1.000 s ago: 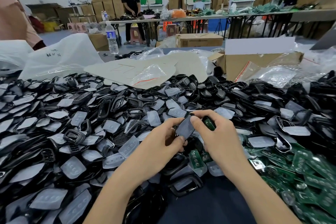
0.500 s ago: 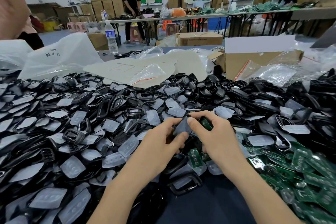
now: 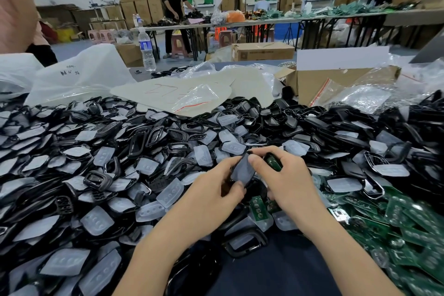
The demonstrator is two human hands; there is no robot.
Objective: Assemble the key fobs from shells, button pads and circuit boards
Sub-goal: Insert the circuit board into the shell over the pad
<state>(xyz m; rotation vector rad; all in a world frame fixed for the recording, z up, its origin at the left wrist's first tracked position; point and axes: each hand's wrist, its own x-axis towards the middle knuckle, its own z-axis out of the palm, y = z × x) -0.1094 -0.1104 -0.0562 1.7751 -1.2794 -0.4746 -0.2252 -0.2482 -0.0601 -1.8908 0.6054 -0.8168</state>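
Head view puts both of my hands together over the middle of the heap. My left hand pinches the lower edge of a grey translucent button pad between thumb and fingertips, and the thumb of my right hand presses on the pad's upper corner, so the pad sits tilted between the 2 hands. My right hand also curls around a circuit board, green and partly hidden by the fingers; I cannot tell whether a shell sits beneath it. Under my hands, 1 more green board lies face up on the pile, and an empty black shell frame rests at the near edge, on the dark table surface.

Loose black shells and pale pads cover the table to my left and ahead. Green boards are heaped to my right. Behind the pile lie clear plastic bags, an open cardboard box and a water bottle.
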